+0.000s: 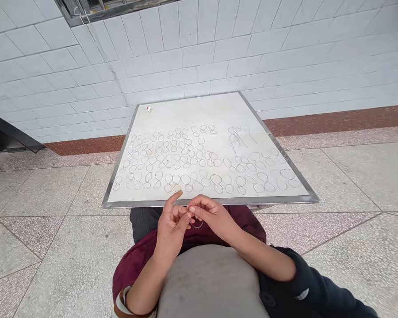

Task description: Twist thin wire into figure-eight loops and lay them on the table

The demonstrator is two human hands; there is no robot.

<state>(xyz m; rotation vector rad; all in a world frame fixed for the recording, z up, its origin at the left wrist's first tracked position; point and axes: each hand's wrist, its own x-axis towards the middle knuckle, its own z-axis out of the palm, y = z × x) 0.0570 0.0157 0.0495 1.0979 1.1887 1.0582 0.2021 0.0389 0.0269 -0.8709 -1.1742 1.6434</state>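
Observation:
Just past the table's near edge, over my lap, both hands meet at a thin wire-like loop. My left hand pinches it between thumb and fingertips, with one finger stretched out toward the tabletop. From the right, my right hand pinches the same spot, its thumb and forefinger touching the left fingertips. Part of the loop hangs below the fingers; the pinched part is hidden. Thin figure-eight loops lie in rough rows across the white tabletop. Longer strands with looped ends lie in a bunch at the right.
A grey metal rim borders the table. Near its far left corner sits a small red-and-white object. Behind stands a white tiled wall with a brown skirting strip. Speckled floor tiles surround the table.

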